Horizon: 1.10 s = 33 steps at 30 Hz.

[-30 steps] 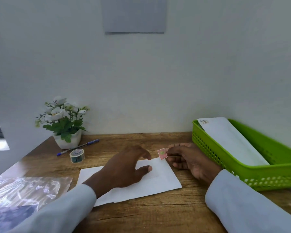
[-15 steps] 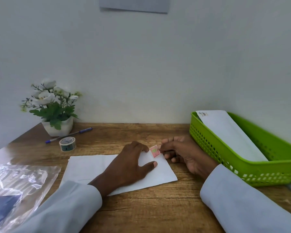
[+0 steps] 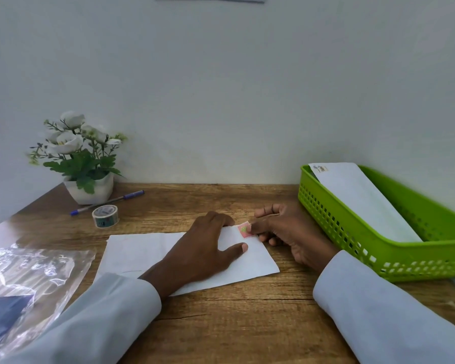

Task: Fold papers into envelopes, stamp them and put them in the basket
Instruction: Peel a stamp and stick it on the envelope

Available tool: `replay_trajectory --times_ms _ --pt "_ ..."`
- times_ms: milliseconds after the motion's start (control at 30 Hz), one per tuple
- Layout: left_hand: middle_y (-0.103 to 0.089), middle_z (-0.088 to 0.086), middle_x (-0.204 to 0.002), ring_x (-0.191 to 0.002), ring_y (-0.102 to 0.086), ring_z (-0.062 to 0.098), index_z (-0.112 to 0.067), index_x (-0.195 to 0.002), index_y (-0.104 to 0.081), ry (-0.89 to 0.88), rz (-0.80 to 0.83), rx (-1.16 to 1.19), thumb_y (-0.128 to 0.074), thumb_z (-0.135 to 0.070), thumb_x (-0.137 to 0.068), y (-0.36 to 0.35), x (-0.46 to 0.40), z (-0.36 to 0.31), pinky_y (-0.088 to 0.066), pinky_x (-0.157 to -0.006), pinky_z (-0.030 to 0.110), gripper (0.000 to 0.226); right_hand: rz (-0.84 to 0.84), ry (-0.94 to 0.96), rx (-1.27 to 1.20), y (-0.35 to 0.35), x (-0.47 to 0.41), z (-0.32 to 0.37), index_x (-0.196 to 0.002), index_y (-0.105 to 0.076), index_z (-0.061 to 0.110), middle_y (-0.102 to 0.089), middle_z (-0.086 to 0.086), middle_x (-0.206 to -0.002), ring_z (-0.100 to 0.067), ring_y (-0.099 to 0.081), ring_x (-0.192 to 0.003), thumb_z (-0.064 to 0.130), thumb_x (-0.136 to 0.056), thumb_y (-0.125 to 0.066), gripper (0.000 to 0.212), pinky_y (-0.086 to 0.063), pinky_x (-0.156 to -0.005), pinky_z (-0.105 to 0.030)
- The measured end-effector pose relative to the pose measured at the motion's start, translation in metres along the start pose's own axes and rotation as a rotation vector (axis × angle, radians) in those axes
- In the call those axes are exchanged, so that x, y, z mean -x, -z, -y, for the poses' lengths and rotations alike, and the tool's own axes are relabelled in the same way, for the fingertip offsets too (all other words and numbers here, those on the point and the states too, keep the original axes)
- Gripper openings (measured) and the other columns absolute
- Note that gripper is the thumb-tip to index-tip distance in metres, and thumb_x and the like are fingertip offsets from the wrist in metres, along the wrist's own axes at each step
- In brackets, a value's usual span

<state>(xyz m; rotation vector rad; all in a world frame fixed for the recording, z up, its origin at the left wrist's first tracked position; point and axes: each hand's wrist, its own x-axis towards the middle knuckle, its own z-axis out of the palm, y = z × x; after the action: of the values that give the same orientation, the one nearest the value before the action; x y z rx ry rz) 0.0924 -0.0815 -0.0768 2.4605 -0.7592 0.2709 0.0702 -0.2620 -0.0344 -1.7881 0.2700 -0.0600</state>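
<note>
Stamp placement at the upper right corner of a folded envelope.

Brown wood-grain surface (image 3: 234,316) carrying, right, a lime-green perforated plastic basket (image 3: 352,240) with one stamped white envelope (image 3: 357,198) leaning inside; centre, a flat white paper envelope (image 3: 142,250); left, a crinkled clear plastic bag (image 3: 29,279); far left, a white pot of artificial white flowers (image 3: 82,158), a blue-capped pen (image 3: 108,202) and a small roll of tape (image 3: 105,216). Left hand (image 3: 202,250) laid flat on the envelope, fingers extended, pressing it down. Right hand (image 3: 289,232) beside the envelope edge, fingers curled, pinching a small pink postage stamp (image 3: 243,230) lying against the envelope corner.
</note>
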Motion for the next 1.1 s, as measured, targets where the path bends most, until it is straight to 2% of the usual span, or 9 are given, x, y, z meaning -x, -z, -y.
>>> replay_trajectory --times_ms 433,767,900,1100 --pt "-0.045 -0.01 -0.134 -0.125 -0.04 0.01 -0.028 -0.129 -0.048 0.008 0.025 -0.006 -0.06 -0.054 -0.086 0.003 0.002 -0.003 -0.037 -0.099 0.024 0.051 -0.071 0.028 0.04 -0.006 -0.002 -0.004 -0.097 -0.064 0.004 -0.072 -0.016 -0.075 -0.011 -0.057 -0.045 0.0 -0.064 -0.087 0.041 -0.043 -0.039 -0.02" --pt "-0.045 -0.011 -0.137 -0.126 -0.039 0.009 -0.029 -0.129 -0.047 0.022 0.038 -0.009 -0.059 -0.054 -0.086 0.004 0.002 -0.005 -0.035 -0.099 0.023 0.052 -0.075 0.046 0.095 -0.005 -0.004 -0.006 -0.099 -0.063 0.009 -0.072 -0.014 -0.074 -0.013 -0.057 -0.048 0.006 -0.063 -0.09 0.045 -0.046 -0.041 -0.021" --pt "-0.044 -0.01 -0.137 -0.126 -0.039 0.01 -0.03 -0.13 -0.046 0.018 0.047 -0.01 -0.059 -0.054 -0.087 0.004 0.002 -0.005 -0.034 -0.097 0.022 0.051 -0.088 0.084 0.176 -0.007 -0.006 -0.008 -0.098 -0.064 0.011 -0.072 -0.013 -0.077 -0.015 -0.059 -0.052 0.011 -0.062 -0.091 0.045 -0.048 -0.045 -0.025" --pt "-0.044 -0.008 -0.138 -0.127 -0.039 0.011 -0.034 -0.129 -0.05 0.012 0.063 -0.011 -0.058 -0.054 -0.087 0.004 0.002 -0.004 -0.037 -0.103 0.028 0.047 -0.12 0.163 0.327 -0.012 -0.013 -0.013 -0.1 -0.063 0.015 -0.072 -0.009 -0.087 -0.02 -0.066 -0.062 0.021 -0.063 -0.092 0.047 -0.055 -0.056 -0.031"
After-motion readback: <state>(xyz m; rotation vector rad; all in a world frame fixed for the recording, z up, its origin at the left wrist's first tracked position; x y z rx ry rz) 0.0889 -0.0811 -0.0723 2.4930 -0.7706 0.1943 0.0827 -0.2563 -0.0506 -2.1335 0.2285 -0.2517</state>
